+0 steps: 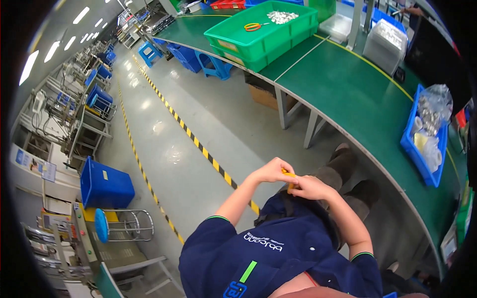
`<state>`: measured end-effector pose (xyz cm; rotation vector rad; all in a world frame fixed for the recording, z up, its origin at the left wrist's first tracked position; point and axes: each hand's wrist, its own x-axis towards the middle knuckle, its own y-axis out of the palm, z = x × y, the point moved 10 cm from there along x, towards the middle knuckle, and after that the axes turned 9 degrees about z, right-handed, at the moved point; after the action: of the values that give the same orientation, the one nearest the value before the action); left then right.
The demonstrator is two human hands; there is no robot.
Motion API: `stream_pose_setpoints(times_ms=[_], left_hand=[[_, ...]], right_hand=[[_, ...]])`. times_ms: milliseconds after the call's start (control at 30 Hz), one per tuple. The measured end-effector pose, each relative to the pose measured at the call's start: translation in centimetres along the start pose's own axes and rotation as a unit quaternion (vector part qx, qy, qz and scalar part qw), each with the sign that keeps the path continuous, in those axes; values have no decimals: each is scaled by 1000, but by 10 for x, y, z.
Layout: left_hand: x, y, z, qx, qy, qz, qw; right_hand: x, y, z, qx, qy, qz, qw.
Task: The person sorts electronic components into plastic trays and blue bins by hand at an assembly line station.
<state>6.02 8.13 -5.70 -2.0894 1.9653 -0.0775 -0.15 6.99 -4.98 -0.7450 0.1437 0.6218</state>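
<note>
In front of my waist, my left hand [273,170] and my right hand [311,188] meet with bent fingers. Both are closed on a small yellow-orange object [291,187], which shows only in pieces between the fingers; its kind cannot be made out. The dark blue shirt and a dark strap lie just below them. Away from both hands, a large green bin [237,47] stands on the green-topped bench [343,84]. It holds scissors [253,27] with orange and yellow handles and a heap of small whitish parts [282,18].
A blue tray [408,140] with bagged parts sits on the bench at the right. Clear plastic boxes [385,43] stand farther back. Yellow-black floor tape [199,145] runs along the aisle. A blue bin [106,184] and a blue-seated stool [102,225] stand at the left.
</note>
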Motion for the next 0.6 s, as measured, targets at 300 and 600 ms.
stream_pose_setpoints(times_ms=[300,600], left_hand=[[-19,-18,-23,151,-18,-15,988],[6,24,-21,-157,87,-30,983]], right_hand=[[-13,-8,17,193,-65,-27,979],[-20,3,-2,377,12,21,926]])
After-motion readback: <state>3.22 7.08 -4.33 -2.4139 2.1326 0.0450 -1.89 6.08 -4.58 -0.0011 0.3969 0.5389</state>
